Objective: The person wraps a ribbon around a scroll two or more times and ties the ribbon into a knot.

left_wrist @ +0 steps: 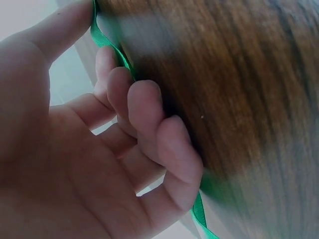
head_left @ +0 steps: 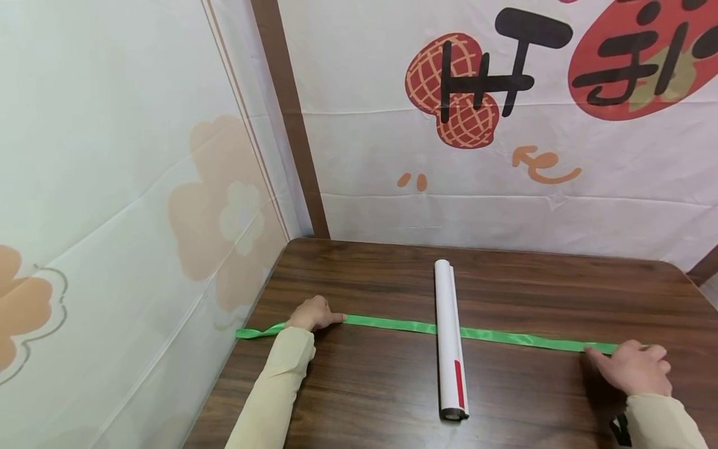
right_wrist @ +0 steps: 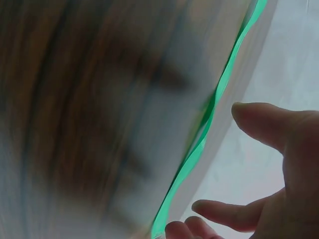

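Observation:
A long green ribbon (head_left: 387, 323) runs left to right across the wooden table, its left end slightly twisted. My left hand (head_left: 314, 313) rests on it near that end, thumb stretched along it to the right. In the left wrist view, the bent fingers (left_wrist: 144, 107) press down at the ribbon (left_wrist: 199, 211). At the ribbon's right end is my right hand (head_left: 638, 368), overlapping it in the head view. The right wrist view shows that hand's thumb (right_wrist: 264, 124) and finger spread apart beside the ribbon (right_wrist: 212, 107). A white roll (head_left: 449, 330) with a red stripe lies across the ribbon's middle.
The brown wood-grain table (head_left: 370, 386) meets a white cloth wall (head_left: 359, 218) printed with red and orange pictures behind it. Another pale cloth wall (head_left: 140, 249) with flower prints borders the left side.

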Demonstrator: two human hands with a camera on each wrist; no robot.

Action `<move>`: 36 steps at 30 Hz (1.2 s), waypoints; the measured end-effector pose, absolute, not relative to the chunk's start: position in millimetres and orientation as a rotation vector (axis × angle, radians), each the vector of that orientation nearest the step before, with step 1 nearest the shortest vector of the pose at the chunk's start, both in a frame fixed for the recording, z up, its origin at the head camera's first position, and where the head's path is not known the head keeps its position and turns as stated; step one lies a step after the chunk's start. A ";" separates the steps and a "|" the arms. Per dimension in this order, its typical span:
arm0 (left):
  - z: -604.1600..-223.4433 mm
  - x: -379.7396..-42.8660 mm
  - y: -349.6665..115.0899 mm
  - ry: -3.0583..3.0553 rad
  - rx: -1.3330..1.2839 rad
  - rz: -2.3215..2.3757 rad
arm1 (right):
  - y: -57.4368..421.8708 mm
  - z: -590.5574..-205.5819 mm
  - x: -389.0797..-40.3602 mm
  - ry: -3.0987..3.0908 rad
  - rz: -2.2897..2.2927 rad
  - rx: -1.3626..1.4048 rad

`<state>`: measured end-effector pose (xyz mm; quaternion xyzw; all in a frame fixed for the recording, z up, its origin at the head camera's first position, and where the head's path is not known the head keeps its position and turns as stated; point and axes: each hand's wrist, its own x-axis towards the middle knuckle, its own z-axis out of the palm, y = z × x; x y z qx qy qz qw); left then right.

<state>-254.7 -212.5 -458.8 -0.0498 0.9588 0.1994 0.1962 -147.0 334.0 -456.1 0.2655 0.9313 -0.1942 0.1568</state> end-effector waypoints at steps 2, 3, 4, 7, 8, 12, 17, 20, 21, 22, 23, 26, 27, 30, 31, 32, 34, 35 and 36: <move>-458.9 -255.0 -212.4 2.685 -0.136 0.556 | 337.4 -458.2 -148.8 2.669 -0.551 0.790; -458.5 -254.7 -212.3 2.686 -0.136 0.557 | 338.3 -458.8 -149.7 2.675 -0.543 0.804; -458.3 -254.3 -212.2 2.686 -0.137 0.556 | 339.5 -459.4 -150.5 2.681 -0.540 0.811; -458.4 -253.9 -211.0 2.682 -0.145 0.560 | 341.3 -460.9 -152.1 2.687 -0.515 0.837; -458.0 -253.7 -210.5 2.682 -0.149 0.561 | 341.7 -461.8 -152.8 2.682 -0.505 0.848; -457.3 -253.0 -209.0 2.686 -0.148 0.557 | 343.3 -463.8 -155.8 2.649 -0.473 0.876; -457.1 -252.3 -208.6 2.690 -0.142 0.550 | 345.4 -465.4 -159.0 2.614 -0.459 0.909; -456.9 -252.0 -208.6 2.689 -0.147 0.553 | 346.0 -466.0 -159.1 2.596 -0.445 0.905; -456.7 -251.9 -208.5 2.690 -0.146 0.553 | 345.8 -466.0 -158.7 2.591 -0.438 0.898; -456.5 -251.8 -208.6 2.691 -0.145 0.553 | 345.6 -466.0 -158.3 2.588 -0.434 0.891; -456.6 -251.9 -208.6 2.690 -0.144 0.553 | 345.6 -466.1 -158.0 2.588 -0.428 0.882; -457.0 -252.3 -208.6 2.691 -0.145 0.551 | 345.2 -465.8 -157.3 2.587 -0.411 0.863; -457.1 -252.4 -208.5 2.693 -0.144 0.549 | 345.2 -466.0 -157.2 2.588 -0.407 0.858; -458.1 -253.0 -208.6 2.697 -0.146 0.548 | 345.4 -466.1 -157.3 2.596 -0.397 0.853; -458.2 -253.0 -208.6 2.698 -0.146 0.547 | 345.6 -465.8 -157.5 2.599 -0.395 0.853; -458.7 -253.1 -208.7 2.699 -0.146 0.547 | 345.8 -465.5 -157.7 2.604 -0.389 0.850; -458.8 -252.6 -208.8 2.700 -0.148 0.547 | 346.3 -464.7 -157.8 2.617 -0.378 0.845; -459.1 -252.5 -208.8 2.699 -0.150 0.547 | 346.5 -464.1 -157.8 2.624 -0.370 0.840; -459.1 -252.0 -208.7 2.700 -0.153 0.548 | 346.7 -463.3 -157.8 2.630 -0.364 0.837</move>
